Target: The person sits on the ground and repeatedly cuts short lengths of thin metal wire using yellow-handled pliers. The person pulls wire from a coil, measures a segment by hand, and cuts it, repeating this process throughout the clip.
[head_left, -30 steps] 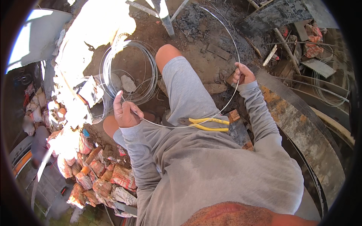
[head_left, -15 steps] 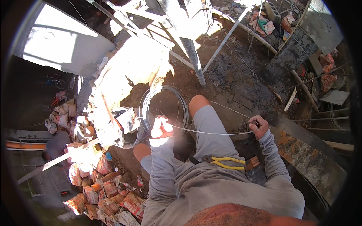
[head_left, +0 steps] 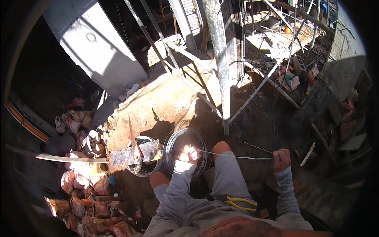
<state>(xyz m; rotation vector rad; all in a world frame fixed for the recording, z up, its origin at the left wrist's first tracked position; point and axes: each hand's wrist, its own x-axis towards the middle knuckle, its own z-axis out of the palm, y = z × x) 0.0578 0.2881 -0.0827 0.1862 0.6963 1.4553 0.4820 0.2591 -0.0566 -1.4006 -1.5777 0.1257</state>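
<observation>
Between my two hands a thin pale wire runs nearly straight across my thighs. My left hand is closed on it in front of a loose coil of wire on the ground. Farther right, my right hand pinches the wire, and a free end points back from it toward my knee. Pliers with yellow handles lie at my lap, their jaws hidden. Left of the coil stands a bucket with a flat grey board and a red-handled tool on top.
Filled sacks are heaped at the lower left, beside a long wooden strip. A metal post with slanting braces stands ahead. A pale wall slab rises at far left, and scrap wood lies to the right.
The view has tilted up, so the ground ahead sits lower in the picture. Both hands have moved forward over the ground, and the wire between them is straighter.
</observation>
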